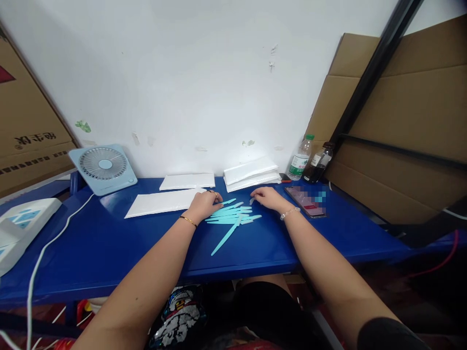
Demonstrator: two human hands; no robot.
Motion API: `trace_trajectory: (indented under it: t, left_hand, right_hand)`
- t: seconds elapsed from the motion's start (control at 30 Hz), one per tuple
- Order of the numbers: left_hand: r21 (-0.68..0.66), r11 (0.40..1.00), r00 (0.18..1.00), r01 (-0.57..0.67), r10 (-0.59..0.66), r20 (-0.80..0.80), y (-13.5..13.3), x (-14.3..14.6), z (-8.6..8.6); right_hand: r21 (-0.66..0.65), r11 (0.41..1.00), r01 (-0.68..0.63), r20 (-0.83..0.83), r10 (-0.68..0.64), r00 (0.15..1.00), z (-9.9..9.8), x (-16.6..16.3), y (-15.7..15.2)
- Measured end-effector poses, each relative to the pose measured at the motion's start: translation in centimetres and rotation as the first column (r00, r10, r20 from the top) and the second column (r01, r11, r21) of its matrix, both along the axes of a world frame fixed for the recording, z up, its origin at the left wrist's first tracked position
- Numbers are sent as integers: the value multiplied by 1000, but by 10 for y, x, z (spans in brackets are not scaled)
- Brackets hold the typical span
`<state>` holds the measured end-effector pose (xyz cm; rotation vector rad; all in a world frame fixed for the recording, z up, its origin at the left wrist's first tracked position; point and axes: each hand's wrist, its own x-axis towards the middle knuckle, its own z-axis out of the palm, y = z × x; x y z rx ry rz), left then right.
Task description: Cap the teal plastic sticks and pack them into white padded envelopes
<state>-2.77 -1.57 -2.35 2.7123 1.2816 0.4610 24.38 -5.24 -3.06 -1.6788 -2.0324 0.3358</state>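
Right hand (268, 197) pinches clear bit (251, 200); left hand (205, 205), I can't tell. Sticks (226, 237) behind table's (255, 260) front edge: likely light, stiff; grip mid-length.

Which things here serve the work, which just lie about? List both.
Likely in use: slim turquoise plastic sticks; translucent piece in right hand; flat white rectangular packets.

Apparently lying about: square pale-blue fan; clear green-capped plastic bottle; dark-capped bottle; flat dark-edged phone.

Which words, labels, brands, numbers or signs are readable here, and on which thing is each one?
"®", seemingly, on the left cardboard box; its dark characters look upside-down, unreadable.
Green-capped bottle: text too small.
Dark bottle: text too small.
Pink-screened phone: too blurred.
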Motion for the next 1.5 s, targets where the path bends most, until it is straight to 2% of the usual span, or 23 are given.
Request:
trace_trajectory:
  t: [0.13, 0.23, 0.33, 0.5, 0.73, 0.87, 1.0, 1.07, 1.13, 1.3, 1.5]
  left_hand:
    - [10, 1000, 1000, 7, -7, -13, 3, 0, -3]
    - [8, 1000, 1000, 5, -6, 19, 6, 3, -5]
    - [-28, 1000, 999, -6, 8, 50, 9, 7, -8]
    - [-59, 998, 996, 15, -10, 84, 11, 10, -10]
    - [-113, 991, 991, 68, -54, 122, 10, 16, -11]
    - [-131, 989, 992, 75, -61, 109, 7, 17, -9]
    - [-111, 987, 992, 118, -113, 56, -7, 11, -2]
    - [-123, 979, 985, 163, -169, -41, -17, 8, 3]
    - [-141, 972, 969, 187, -206, -135, -27, 7, 8]
    - [-136, 981, 960, 140, -168, -223, -40, 17, 16]
    - [14, 991, 933, 130, -118, -339, -47, 26, 7]
  right_hand:
    - [-12, 998, -54, -21, 54, 998, -4, 5, 1]
    - [-23, 999, -45, -66, 44, 997, -8, 4, 5]
    - [24, 999, -40, -93, 42, 995, -13, 0, 11]
    - [100, 989, -110, -90, 119, 989, -14, -11, 16]
    - [-1, 995, -102, -213, 100, 972, -10, -29, 12]
    - [-19, 994, -110, -210, 104, 972, -8, -32, 7]
    - [25, 970, -243, -118, 244, 962, -1, -31, -7]
    - [16, 939, -343, -15, 343, 939, 3, -31, -17]
    - [-20, 921, -388, 85, 388, 918, 7, -34, -25]
    - [-45, 911, -409, 208, 409, 888, 12, -49, -33]
    - [23, 911, -411, 413, 366, 834, 8, -70, -38]
